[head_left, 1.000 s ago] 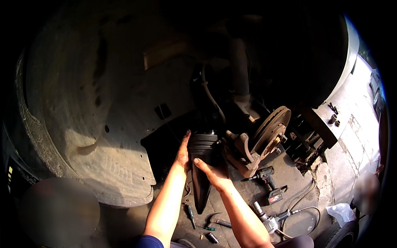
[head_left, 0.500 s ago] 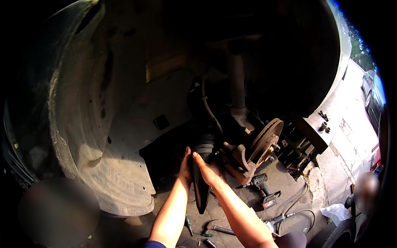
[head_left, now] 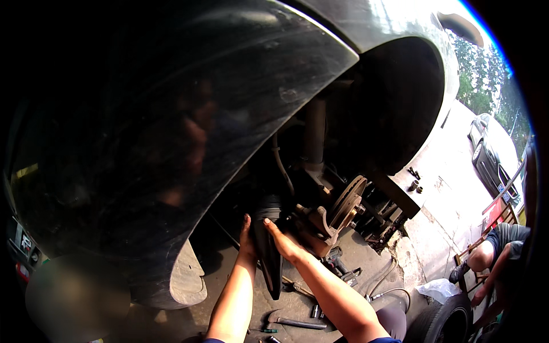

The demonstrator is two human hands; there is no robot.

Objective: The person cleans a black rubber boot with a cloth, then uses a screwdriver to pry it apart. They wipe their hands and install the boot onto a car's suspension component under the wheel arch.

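Note:
Both my hands press in from either side on a black tapered cone [head_left: 267, 257], its narrow tip pointing down toward me. A black ribbed rubber boot [head_left: 267, 207] sits at its wide upper end. My left hand [head_left: 247, 239] lies along the left side, thumb up; my right hand [head_left: 284, 243] wraps the right side, its thumb near the ribs. Some fingers are hidden behind the cone. Just right of my hands is the rusty brake disc [head_left: 347, 201] with the hub parts [head_left: 320, 223]. Above them rises the suspension strut [head_left: 314, 131].
A dark car fender [head_left: 143, 143] curves over the left. On the ground lie a hammer [head_left: 294, 323], a cordless impact wrench [head_left: 340, 266], an air hose [head_left: 394, 292] and sockets [head_left: 414, 185]. A tire [head_left: 437, 323] and plastic bag [head_left: 440, 290] are at lower right, near a seated person [head_left: 497, 257].
My view has shifted back and to the left, so the fender's outside now covers much of the wheel well. Both hands stay on the cone and boot.

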